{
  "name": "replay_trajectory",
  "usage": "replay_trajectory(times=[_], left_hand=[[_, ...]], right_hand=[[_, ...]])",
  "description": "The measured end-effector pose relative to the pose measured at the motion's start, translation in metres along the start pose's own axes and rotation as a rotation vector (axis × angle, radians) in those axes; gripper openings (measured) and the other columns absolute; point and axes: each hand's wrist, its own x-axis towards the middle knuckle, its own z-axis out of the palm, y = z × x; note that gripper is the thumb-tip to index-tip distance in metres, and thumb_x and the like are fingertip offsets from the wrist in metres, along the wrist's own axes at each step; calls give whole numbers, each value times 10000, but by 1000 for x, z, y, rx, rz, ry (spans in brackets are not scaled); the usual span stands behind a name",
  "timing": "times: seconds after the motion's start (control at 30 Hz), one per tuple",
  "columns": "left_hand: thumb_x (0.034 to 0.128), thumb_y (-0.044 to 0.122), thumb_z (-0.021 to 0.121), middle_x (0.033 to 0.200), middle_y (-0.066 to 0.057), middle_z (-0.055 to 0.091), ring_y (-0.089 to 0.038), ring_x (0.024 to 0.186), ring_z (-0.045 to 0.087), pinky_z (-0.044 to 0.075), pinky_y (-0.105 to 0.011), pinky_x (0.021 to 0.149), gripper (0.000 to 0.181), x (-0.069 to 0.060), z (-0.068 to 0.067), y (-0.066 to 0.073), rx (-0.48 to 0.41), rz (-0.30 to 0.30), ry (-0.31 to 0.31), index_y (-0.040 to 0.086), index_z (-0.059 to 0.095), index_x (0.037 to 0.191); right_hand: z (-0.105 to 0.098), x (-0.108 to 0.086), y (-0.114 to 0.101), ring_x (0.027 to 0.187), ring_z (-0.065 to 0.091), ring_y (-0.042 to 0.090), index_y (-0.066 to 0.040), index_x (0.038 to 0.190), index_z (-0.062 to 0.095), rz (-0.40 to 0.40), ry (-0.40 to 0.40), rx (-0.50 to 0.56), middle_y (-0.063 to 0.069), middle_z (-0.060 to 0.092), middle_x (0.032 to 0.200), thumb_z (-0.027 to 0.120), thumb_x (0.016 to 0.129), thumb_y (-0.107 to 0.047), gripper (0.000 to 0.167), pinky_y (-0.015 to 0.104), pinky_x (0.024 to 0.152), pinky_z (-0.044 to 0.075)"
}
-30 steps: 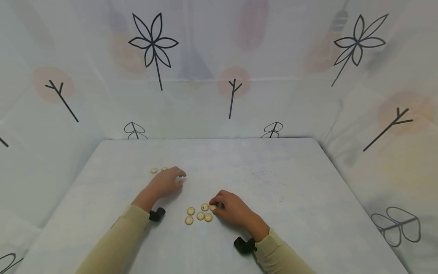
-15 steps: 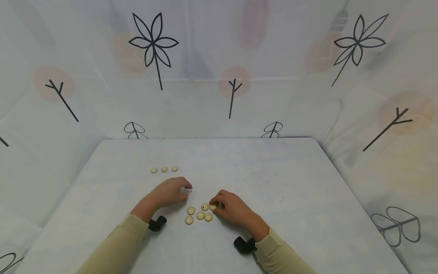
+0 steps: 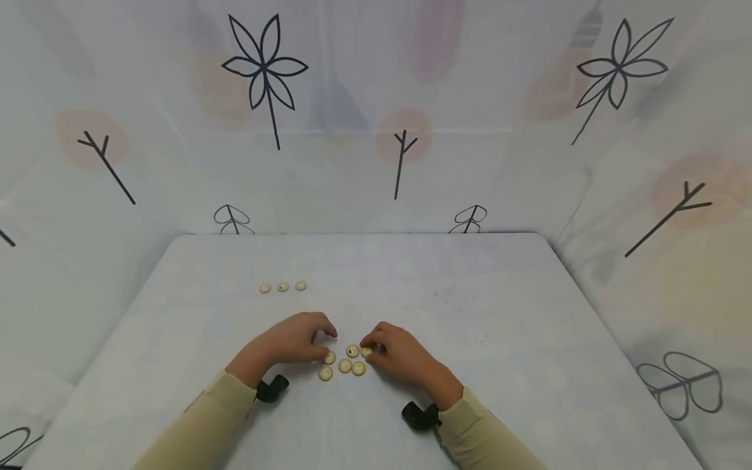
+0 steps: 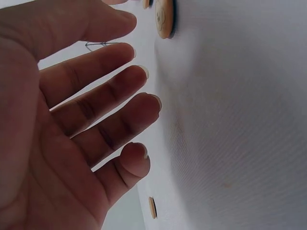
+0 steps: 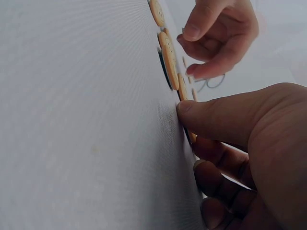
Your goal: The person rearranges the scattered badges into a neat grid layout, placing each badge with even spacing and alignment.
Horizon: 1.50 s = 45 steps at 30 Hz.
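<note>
Several small round pale wooden discs with dark markings lie clustered on the table, among them a front-left disc (image 3: 326, 373) and a middle disc (image 3: 344, 365). My right hand (image 3: 405, 356) pinches the rightmost disc (image 3: 367, 352) of the cluster between thumb and index finger, low at the table. In the right wrist view, the thumb (image 5: 211, 115) covers part of it. My left hand (image 3: 296, 339) hovers at the cluster's left side, fingers apart and slightly bent. Its thumb tip is over or beside the upper-left disc (image 3: 329, 358); contact cannot be told. The left palm (image 4: 53, 158) holds nothing.
Farther back on the white table (image 3: 470, 391), 3 similar discs stand in a short row, ending at the right with one disc (image 3: 301, 286). A patterned white curtain (image 3: 376, 78) rises behind and beside the table. Each wrist carries a black device (image 3: 273, 389).
My left hand has come back from the row of 3 discs, moving nearer and rightward to the cluster. The right hand has stayed at its disc. The head view has tilted slightly down.
</note>
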Motion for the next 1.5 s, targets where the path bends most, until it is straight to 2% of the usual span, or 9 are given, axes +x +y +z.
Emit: replay_trajectory(times=[0.33,0.63,0.77,1.13,1.5], left_hand=[[814,317,733,909,125,602,-99,809,515,468,-315,764,161,-1,2,3,24,9,-33,236,690,946],[782,356,746,775,136,566,-90,743,505,435,-286,698,125,0,7,5,83,8,-33,284,645,803],[790,367,749,754,138,555,-81,721,496,428,-272,681,137,1,7,8,128,16,-34,280,644,802],[795,331,754,754,129,537,-85,705,483,426,-284,675,142,1,6,15,164,22,-40,241,646,814],[792,303,736,784,122,542,-93,728,490,426,-278,684,130,1,6,14,133,17,-53,251,619,816]], right_hand=[[0,0,-1,861,536,54,-199,1093,711,-7,6,1,-70,616,1036,696,882,-223,213,249,756,475],[-1,-1,-1,867,542,60,-198,1098,708,-24,10,5,-59,616,1046,689,888,-225,212,256,761,476],[-1,-1,-1,873,546,64,-197,1105,707,-22,6,8,-57,616,1054,686,891,-229,216,260,766,478],[-1,-1,-1,880,549,65,-193,1103,709,-14,2,18,-55,615,1052,687,891,-222,215,257,767,478],[-1,-1,-1,884,550,68,-192,1093,711,-12,5,18,-59,615,1046,691,886,-221,210,262,774,481]])
